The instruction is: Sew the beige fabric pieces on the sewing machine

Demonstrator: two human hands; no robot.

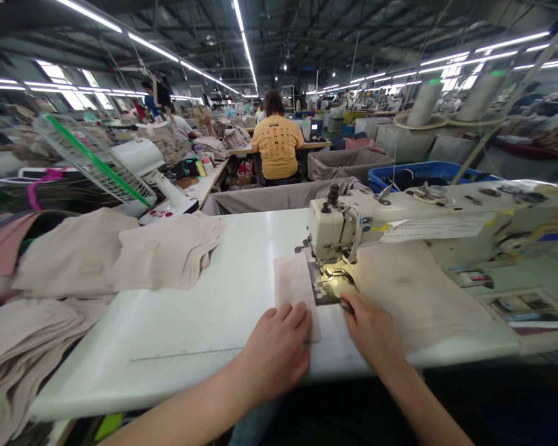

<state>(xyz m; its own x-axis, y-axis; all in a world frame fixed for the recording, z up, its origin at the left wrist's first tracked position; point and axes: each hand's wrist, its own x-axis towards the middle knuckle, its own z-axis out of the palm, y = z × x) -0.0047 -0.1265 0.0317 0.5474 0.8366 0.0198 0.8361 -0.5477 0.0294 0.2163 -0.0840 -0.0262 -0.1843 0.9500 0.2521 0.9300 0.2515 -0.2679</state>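
My left hand (279, 347) presses a small beige fabric piece (292, 279) onto the white table, its fingers curled together over the near end. That piece lies just left of the metal needle plate of a sewing machine (337, 229), whose lamp lights the plate. At the plate's near right corner, my right hand (376, 328) is closed around something small and dark that mostly hides in the fingers. A larger beige fabric panel (409, 285) lies flat under the machine arm, beside and beyond my right hand.
Stacked beige pieces (167, 251) lie on the table's left, with more piles (23, 347) beyond its edge. A white fan (139, 161) stands behind them. Grey cloth bins (279, 197) and a blue basket (428, 167) stand behind the table. A person in yellow (276, 145) sits ahead.
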